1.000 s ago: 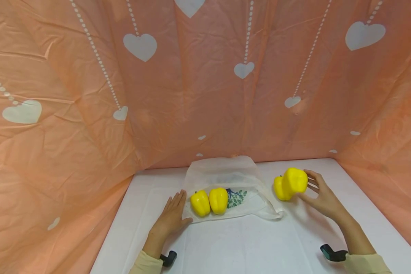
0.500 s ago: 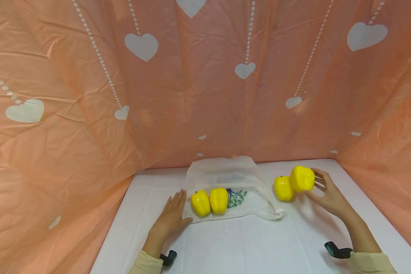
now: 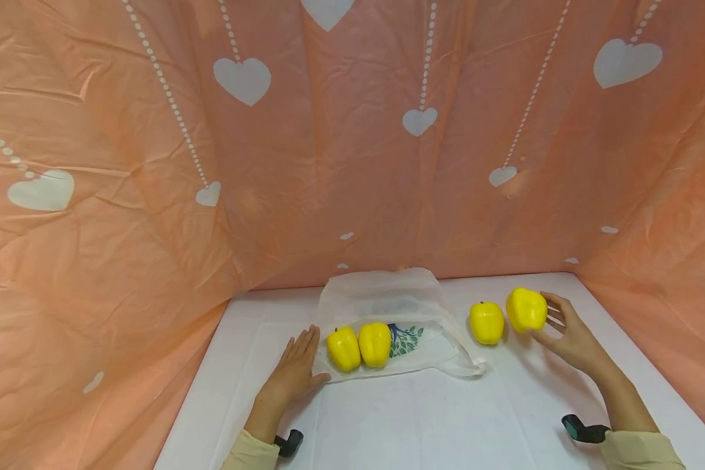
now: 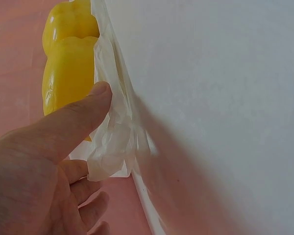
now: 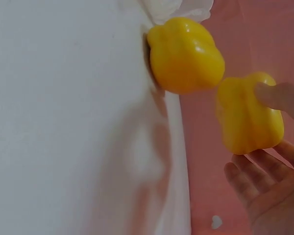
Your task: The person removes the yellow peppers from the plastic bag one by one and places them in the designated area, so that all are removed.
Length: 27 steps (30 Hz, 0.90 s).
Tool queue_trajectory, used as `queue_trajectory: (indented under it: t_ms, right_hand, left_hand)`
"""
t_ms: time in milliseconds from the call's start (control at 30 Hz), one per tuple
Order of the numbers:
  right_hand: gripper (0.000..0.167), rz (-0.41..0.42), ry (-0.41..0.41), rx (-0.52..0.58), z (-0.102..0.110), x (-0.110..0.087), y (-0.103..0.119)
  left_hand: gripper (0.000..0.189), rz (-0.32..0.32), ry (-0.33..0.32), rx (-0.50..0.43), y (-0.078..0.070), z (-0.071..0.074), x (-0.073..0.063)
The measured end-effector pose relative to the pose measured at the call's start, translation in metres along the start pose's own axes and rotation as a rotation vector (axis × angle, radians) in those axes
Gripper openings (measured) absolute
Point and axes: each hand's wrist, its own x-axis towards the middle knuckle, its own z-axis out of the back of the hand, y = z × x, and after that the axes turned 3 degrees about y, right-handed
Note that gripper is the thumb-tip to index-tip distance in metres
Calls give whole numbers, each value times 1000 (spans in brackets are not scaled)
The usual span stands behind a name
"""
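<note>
My right hand [image 3: 574, 336] holds a yellow bell pepper [image 3: 526, 310] between thumb and fingers, off the table, as the right wrist view shows. Just left of it another yellow bell pepper [image 3: 486, 323] stands on the white table. Two more, a left pepper [image 3: 343, 349] and a right pepper [image 3: 375, 344], sit side by side on a thin white bag [image 3: 382, 295] with a printed green-leaved tree [image 3: 407, 341]. My left hand [image 3: 294, 372] lies with straight fingers at the bag's left edge. In the left wrist view the thumb [image 4: 83, 117] is over the bag's edge, near the peppers.
The white-covered table [image 3: 411, 424] ends at the back against a peach curtain [image 3: 352, 163] with white hearts, which also hangs at both sides. The bag's twisted corner [image 3: 478, 369] points toward the right-hand peppers. Each wrist wears a dark camera mount [image 3: 584, 429].
My right hand has moved right with its pepper, which no longer overlaps the standing one in the head view. My left hand, the bag and the peppers on it stay put.
</note>
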Motion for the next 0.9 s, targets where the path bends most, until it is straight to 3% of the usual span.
queue_trajectory:
  t_ms: [267, 900]
  right_hand:
    - [94, -87, 77, -14, 0, 1, -10]
    - [93, -105, 139, -1, -9, 2, -27]
  left_hand:
    - [97, 3, 4, 3, 0, 0, 0]
    - [97, 2, 2, -5, 3, -3, 0]
